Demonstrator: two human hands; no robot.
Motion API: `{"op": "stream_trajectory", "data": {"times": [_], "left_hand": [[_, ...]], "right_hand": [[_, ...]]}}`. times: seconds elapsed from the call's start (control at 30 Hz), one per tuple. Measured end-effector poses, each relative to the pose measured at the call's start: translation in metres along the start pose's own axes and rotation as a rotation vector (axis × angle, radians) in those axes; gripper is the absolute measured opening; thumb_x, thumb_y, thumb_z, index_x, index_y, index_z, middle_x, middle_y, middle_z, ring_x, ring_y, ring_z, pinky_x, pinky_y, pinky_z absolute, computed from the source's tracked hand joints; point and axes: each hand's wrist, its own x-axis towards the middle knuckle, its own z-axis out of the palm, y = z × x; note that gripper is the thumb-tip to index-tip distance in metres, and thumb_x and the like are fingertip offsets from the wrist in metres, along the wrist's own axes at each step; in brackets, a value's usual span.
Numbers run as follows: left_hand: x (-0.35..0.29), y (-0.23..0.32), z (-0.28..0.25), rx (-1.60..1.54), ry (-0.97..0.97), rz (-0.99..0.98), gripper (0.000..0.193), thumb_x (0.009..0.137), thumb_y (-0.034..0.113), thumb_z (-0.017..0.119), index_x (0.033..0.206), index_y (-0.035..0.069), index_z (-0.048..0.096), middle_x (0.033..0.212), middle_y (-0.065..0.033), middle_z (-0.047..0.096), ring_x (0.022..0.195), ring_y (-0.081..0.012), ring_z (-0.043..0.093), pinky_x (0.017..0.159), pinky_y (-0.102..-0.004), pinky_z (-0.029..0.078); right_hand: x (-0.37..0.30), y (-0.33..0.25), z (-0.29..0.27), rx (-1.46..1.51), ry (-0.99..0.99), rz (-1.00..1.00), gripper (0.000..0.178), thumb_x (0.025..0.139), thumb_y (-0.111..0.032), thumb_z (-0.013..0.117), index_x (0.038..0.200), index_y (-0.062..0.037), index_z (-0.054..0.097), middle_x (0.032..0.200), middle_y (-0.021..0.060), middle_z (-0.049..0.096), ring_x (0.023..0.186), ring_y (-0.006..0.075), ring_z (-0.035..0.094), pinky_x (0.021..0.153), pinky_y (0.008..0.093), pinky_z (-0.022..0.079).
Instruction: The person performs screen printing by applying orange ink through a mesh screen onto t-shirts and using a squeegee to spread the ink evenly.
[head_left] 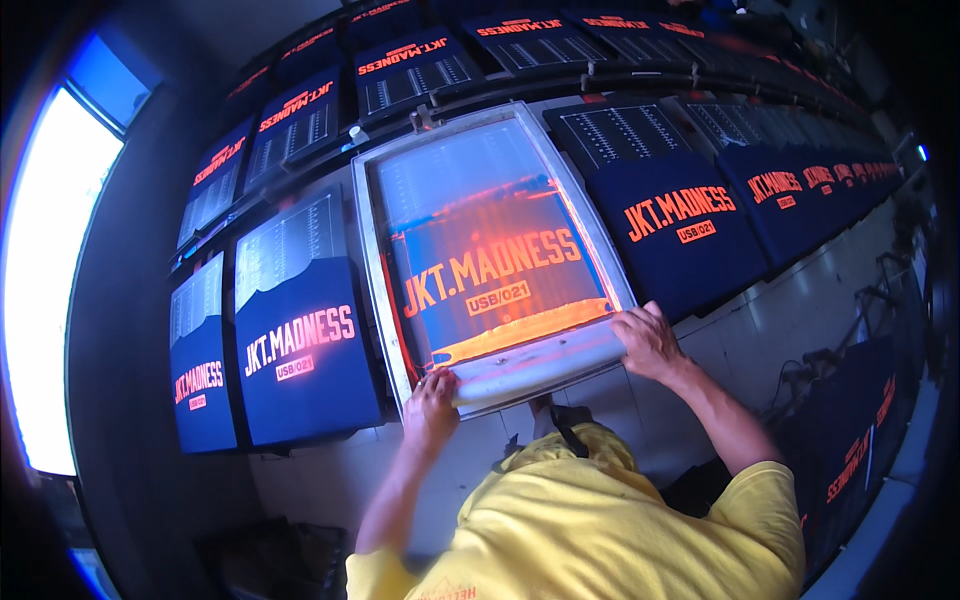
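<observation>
A screen printing frame (372, 230) with a pale metal border lies over a dark blue fabric piece in front of me. Orange lettering shows through its mesh (460, 170), and a thick band of orange ink (530, 330) runs across the near end. Behind that ink, on my side, rests a long pale squeegee (540, 368). My left hand (430, 408) is closed at the frame's near left corner, beside the squeegee's end. At the near right corner, my right hand (650, 342) grips the frame, fingers curled over its edge. Both hands' undersides are hidden.
Printed dark blue fabric pieces lie on boards to the left (300, 360) and right (680, 230). A farther row of printed pieces (415, 75) runs behind a rail. Pale floor tiles (790, 310) show at right; a bright opening (50, 280) stands at far left.
</observation>
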Motion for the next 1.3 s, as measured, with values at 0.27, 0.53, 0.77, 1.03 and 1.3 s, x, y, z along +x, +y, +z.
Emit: {"op": "stream_trajectory", "data": {"times": [0.27, 0.53, 0.77, 1.03, 1.3], "left_hand": [[0.03, -0.025, 0.026, 0.052, 0.138, 0.098, 0.04, 0.065, -0.005, 0.067, 0.103, 0.004, 0.068, 0.111, -0.0135, 0.071, 0.107, -0.0293, 0.068, 0.092, -0.0392, 0.056], [0.145, -0.061, 0.013, 0.049, 0.131, 0.071, 0.026, 0.074, -0.001, 0.062, 0.097, 0.007, 0.067, 0.101, -0.0111, 0.072, 0.09, -0.031, 0.071, 0.076, -0.0417, 0.059], [0.215, -0.083, -0.005, 0.031, 0.082, 0.021, 0.018, 0.076, 0.001, 0.062, 0.092, 0.006, 0.069, 0.091, -0.0129, 0.07, 0.082, -0.0343, 0.07, 0.073, -0.0433, 0.057], [0.218, -0.084, -0.031, 0.012, -0.011, -0.018, 0.024, 0.073, -0.002, 0.06, 0.094, 0.004, 0.07, 0.09, -0.0181, 0.07, 0.082, -0.0395, 0.068, 0.076, -0.0472, 0.056], [0.091, -0.052, -0.046, -0.06, 0.059, -0.006, 0.025, 0.074, -0.001, 0.063, 0.098, 0.007, 0.068, 0.089, -0.0137, 0.069, 0.082, -0.0365, 0.069, 0.074, -0.0458, 0.056]], "right_hand": [[0.03, 0.023, 0.024, -0.004, 0.11, -0.013, 0.016, 0.068, 0.003, 0.059, 0.082, -0.0043, 0.061, 0.085, 0.0075, 0.065, 0.08, 0.0242, 0.062, 0.076, 0.0388, 0.041], [0.137, 0.1, 0.051, -0.011, 0.038, -0.051, 0.029, 0.058, 0.003, 0.071, 0.084, -0.0046, 0.062, 0.087, 0.0095, 0.068, 0.084, 0.0265, 0.065, 0.077, 0.0391, 0.042], [0.222, 0.132, 0.049, 0.003, -0.076, -0.004, 0.01, 0.067, -0.001, 0.068, 0.075, -0.0052, 0.063, 0.081, 0.013, 0.069, 0.085, 0.0301, 0.067, 0.085, 0.0419, 0.044], [0.232, 0.118, 0.026, -0.04, -0.136, 0.03, 0.012, 0.067, -0.003, 0.07, 0.078, -0.005, 0.067, 0.088, 0.0142, 0.071, 0.093, 0.0301, 0.068, 0.087, 0.0442, 0.045], [0.12, 0.038, 0.005, 0.03, 0.088, -0.115, 0.015, 0.063, -0.001, 0.068, 0.075, -0.0067, 0.061, 0.077, 0.0083, 0.064, 0.079, 0.0266, 0.064, 0.078, 0.0401, 0.043]]}}
